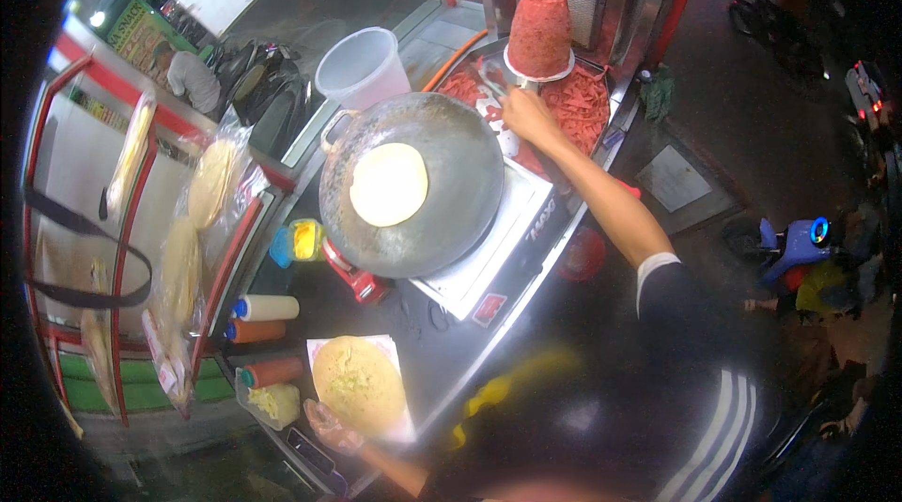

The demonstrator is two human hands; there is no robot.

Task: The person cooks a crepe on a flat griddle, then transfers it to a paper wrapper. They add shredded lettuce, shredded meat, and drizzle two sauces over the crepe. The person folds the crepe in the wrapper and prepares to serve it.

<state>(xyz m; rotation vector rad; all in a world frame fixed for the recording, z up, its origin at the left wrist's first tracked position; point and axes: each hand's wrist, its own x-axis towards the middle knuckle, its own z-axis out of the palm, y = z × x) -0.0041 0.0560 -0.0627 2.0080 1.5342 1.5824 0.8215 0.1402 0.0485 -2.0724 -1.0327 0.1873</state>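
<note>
1. Admittedly blurred, in the right grip (pixel 528 115): a pale-coloured utensil (pixel 489 79), clasped by its near end, too smeared to tell tongs from scraper.
2. Partly hidden behind that hand and forearm: reddish shaved meat (pixel 577 110), heaped around the foot of a meat cone (pixel 540 30).
3. Covered at lower right by a blurred dark shirt (pixel 639 389), cut off by the lower edge: part of the dark counter (pixel 383 319).
4. Overlapped by the round griddle pan (pixel 460 187): much of the white stove (pixel 526 192).
5. Jutting up-left from the right grip, over the shavings: the utensil's far end, just left of the cone's base.
6. At the lower-left edge of a shred-topped flatbread (pixel 383 372) on white paper (pixel 402 433): the left grip (pixel 334 432); cannot tell pinching from mere resting.
</note>
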